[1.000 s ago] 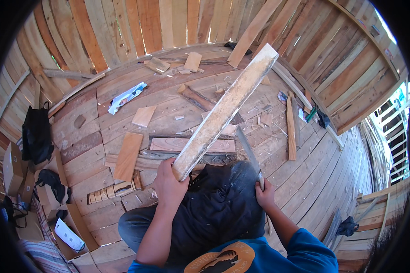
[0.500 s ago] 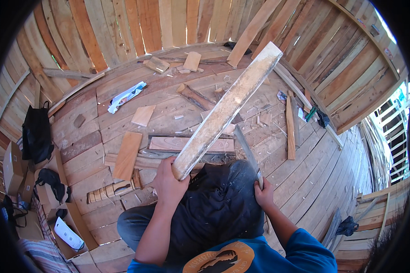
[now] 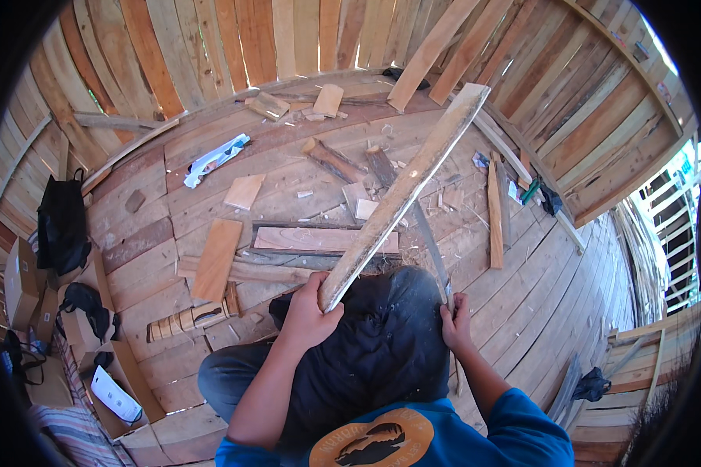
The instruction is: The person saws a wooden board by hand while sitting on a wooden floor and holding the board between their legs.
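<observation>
1. Head view: plank (image 3: 401,194) slants from lap toward far wall; its near end is hidden in left hand (image 3: 308,315), gripped.
2. Right hand (image 3: 457,327) clasps blade (image 3: 431,245); its handle is hidden.

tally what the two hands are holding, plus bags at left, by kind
Long wooden plank, in left hand: 1
Long blade, in right hand: 1
Black bags, by the left wall and below it: 2
Total: 4
</observation>
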`<action>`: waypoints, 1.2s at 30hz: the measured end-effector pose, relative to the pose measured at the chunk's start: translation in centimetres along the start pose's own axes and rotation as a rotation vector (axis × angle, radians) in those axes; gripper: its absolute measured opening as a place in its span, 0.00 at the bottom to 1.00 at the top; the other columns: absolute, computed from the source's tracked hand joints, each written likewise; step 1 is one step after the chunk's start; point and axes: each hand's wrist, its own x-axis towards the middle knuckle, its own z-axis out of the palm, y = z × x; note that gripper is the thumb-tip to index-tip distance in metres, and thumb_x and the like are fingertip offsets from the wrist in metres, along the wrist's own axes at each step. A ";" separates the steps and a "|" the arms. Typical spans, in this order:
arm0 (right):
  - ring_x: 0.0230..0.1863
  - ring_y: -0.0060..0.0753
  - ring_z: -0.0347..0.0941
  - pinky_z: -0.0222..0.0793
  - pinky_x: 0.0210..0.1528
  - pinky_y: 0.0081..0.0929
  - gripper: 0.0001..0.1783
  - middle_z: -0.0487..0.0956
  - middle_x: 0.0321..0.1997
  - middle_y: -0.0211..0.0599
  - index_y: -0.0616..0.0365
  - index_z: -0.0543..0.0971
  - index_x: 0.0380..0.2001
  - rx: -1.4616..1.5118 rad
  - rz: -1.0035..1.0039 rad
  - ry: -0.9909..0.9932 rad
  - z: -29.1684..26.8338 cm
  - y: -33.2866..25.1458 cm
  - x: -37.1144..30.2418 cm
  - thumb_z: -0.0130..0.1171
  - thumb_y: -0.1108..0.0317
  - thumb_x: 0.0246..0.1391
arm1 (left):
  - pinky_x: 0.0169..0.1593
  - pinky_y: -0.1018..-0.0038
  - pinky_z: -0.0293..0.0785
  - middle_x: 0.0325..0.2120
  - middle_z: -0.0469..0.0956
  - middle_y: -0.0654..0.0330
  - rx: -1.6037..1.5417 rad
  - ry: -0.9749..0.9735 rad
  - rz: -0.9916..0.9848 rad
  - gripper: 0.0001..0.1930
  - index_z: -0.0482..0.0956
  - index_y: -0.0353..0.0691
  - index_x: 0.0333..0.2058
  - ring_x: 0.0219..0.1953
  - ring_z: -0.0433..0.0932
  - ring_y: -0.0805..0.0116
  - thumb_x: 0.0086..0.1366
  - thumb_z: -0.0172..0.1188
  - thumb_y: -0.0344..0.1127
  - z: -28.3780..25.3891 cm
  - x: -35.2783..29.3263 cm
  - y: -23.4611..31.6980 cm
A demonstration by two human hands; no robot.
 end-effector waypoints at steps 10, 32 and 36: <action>0.20 0.16 0.65 0.64 0.22 0.17 0.11 0.69 0.23 0.27 0.60 0.70 0.37 0.060 0.114 0.123 -7.8 -2.0 2.1 0.44 0.63 0.68 | 0.47 0.69 0.72 0.38 0.78 0.47 0.002 -0.539 -0.120 0.26 0.70 0.35 0.49 0.41 0.79 0.57 0.48 0.60 0.29 -0.2 -0.6 -0.1; 0.33 0.62 0.76 0.73 0.35 0.50 0.09 0.78 0.27 0.58 0.64 0.77 0.27 -0.843 0.317 -0.225 -8.3 -3.7 -0.2 0.58 0.69 0.43 | 0.40 0.72 0.71 0.31 0.78 0.55 0.158 -0.813 -0.397 0.29 0.71 0.43 0.53 0.33 0.75 0.65 0.47 0.59 0.33 1.6 -0.8 -0.4; 0.33 0.59 0.78 0.74 0.37 0.51 0.09 0.80 0.28 0.55 0.60 0.79 0.29 -0.930 0.308 -0.176 -10.7 -2.1 2.0 0.58 0.65 0.46 | 0.41 0.72 0.70 0.31 0.78 0.55 0.129 -0.830 -0.397 0.29 0.70 0.41 0.53 0.34 0.75 0.66 0.48 0.58 0.32 2.1 -1.2 -0.8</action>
